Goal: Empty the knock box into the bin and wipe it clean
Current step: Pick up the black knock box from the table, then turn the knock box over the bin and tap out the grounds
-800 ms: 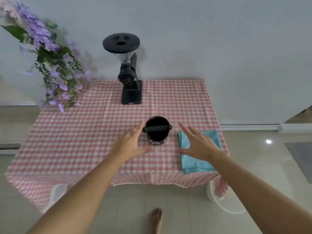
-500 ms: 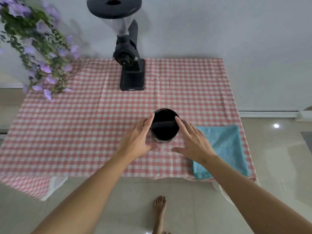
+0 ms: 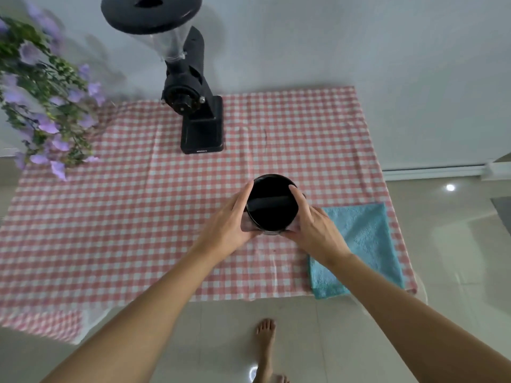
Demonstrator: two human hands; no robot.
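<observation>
**Both hands now clasp the knock box**

Tabletop [image 3: 138, 217], w/ red-and-white check cloth, fills most of the view; black coffee grinder [image 3: 193, 106] stands at its far edge, purple flowers [image 3: 47, 106] at far left. Folded blue cloth [image 3: 362, 244] lies at the near right corner. Knock box [image 3: 272, 207], a black round tub w/ a bar across its mouth, stands upright near centre, just left of the blue cloth. A moment ago both hands hovered open either side of it; now left hand [image 3: 229, 225] & right hand [image 3: 315, 230] wrap its walls, fingers curled round the rim, thumbs at the near side. It looks not yet lifted. Grip secured, so lifting toward the bin seems next. Bin isn't clearly visible; contents too dark to tell.
</observation>
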